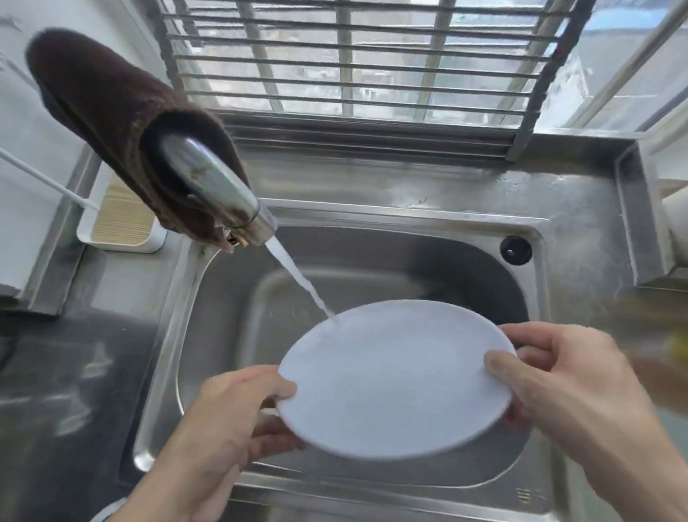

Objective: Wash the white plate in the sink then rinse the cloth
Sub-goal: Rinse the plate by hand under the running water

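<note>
Both hands pinch the white plate (397, 378) over the sink (375, 263), left grip (235, 413) and right grip (563, 377) at opposite rims.

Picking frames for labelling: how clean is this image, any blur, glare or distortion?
Head view: daylight from the barred window, soft glare on the steel sink; the round white plate and brown cloth are sharp; a yellow-brown smear at right is unidentifiable; wide-angle bending at edges.
</note>
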Demonstrator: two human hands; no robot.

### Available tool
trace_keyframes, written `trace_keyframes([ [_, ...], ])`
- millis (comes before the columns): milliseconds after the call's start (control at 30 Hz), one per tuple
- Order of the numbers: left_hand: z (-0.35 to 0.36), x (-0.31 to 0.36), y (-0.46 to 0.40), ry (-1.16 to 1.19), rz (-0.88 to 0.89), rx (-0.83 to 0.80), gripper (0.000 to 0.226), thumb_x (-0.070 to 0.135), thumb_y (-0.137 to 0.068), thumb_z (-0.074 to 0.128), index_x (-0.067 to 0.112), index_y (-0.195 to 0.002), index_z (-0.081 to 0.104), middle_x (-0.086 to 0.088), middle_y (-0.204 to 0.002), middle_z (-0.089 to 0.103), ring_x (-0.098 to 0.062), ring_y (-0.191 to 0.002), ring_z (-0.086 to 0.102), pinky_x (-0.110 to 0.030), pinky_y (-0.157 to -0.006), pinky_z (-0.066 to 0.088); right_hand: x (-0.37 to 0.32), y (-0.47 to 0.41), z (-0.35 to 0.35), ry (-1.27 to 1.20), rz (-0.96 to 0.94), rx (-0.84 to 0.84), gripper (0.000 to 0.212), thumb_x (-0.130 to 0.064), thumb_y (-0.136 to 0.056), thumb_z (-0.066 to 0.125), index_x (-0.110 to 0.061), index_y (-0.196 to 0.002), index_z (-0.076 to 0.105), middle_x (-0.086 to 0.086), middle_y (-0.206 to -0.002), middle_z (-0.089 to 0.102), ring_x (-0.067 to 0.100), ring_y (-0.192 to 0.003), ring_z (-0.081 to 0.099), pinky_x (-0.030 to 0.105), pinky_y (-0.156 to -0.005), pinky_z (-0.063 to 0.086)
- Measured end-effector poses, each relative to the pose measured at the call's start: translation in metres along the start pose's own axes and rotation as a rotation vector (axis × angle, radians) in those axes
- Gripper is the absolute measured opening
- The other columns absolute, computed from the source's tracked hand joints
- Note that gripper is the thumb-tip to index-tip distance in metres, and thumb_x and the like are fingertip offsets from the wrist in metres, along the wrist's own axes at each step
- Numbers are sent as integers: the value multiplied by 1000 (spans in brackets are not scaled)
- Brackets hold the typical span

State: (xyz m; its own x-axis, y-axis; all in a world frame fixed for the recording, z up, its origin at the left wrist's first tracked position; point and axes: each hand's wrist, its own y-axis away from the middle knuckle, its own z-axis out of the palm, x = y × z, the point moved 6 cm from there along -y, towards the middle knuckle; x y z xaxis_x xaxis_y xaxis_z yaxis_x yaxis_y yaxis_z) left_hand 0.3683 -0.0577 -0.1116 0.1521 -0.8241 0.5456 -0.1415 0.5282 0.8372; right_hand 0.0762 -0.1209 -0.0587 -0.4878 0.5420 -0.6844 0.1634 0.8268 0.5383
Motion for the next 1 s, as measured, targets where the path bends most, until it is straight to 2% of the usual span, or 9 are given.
trace_keyframes([
  [100,10,-1,10,37,-98,-41,15,-3,-89,62,-9,-91,76,-16,-72,72,-19,-46,64,-23,-43,55,8,-4,-6,9,96,38,18,-10,-72,63,-17,-71,79,18,-56,63,16,-41,51,21,-47,44],
  [233,19,-14,19,-25,-152,48,18,-8,-89,61,-15,-103,70,-19,-71,75,-20,-49,69,-20,-45,57,34,-3,0,156,179,-25,17,-12,-68,58,-1,-64,71,1,-41,58,11,-39,50,16,-40,39],
  [333,26,-12,32,-87,-115,20,17,-8,-89,62,-3,-99,76,-20,-85,80,-24,-62,73,-23,-51,60,37,6,-13,146,132,10,21,-17,-64,57,-14,-69,77,6,-46,59,17,-46,60,31,-51,58],
  [400,27,-13,35,-130,-128,69,20,-11,-89,61,-5,-102,75,-21,-85,79,-20,-54,73,-23,-49,59,39,10,-17,178,139,-25,22,-19,-60,56,-15,-69,76,3,-48,62,23,-56,66,40,-58,61],
  [567,47,-8,40,-194,-46,81,27,-15,-90,58,-3,-111,68,-31,-105,76,-36,-75,74,-33,-52,64,55,15,-31,91,134,78,13,-20,-69,69,-29,-77,74,-8,-70,72,17,-75,70,38,-70,61],
  [667,59,-6,46,-299,-1,115,25,-18,-85,55,-9,-101,70,-37,-103,73,-34,-72,70,-40,-62,66,73,26,-36,106,139,31,17,-20,-72,68,-26,-87,76,-7,-76,73,20,-81,70,33,-75,58],
  [767,84,-11,54,-403,48,115,27,-10,-78,59,8,-81,79,-20,-82,79,-32,-69,72,-52,-77,66,95,40,-67,30,120,99,18,-14,-78,71,-25,-91,76,-10,-78,74,9,-78,69,27,-70,54],
  [833,107,-14,65,-507,116,100,27,0,-72,62,18,-76,81,-4,-72,79,-27,-68,71,-49,-79,65,118,56,-96,12,136,162,17,-15,-79,74,-30,-87,74,-15,-78,72,3,-78,68,26,-69,52],
  [1000,193,-31,100,-691,299,40,22,11,-77,76,29,-90,75,10,-77,76,-8,-77,72,-31,-75,62,190,87,-164,65,214,256,9,-18,-86,74,-26,-82,73,0,-82,74,23,-80,68,41,-80,55],
])
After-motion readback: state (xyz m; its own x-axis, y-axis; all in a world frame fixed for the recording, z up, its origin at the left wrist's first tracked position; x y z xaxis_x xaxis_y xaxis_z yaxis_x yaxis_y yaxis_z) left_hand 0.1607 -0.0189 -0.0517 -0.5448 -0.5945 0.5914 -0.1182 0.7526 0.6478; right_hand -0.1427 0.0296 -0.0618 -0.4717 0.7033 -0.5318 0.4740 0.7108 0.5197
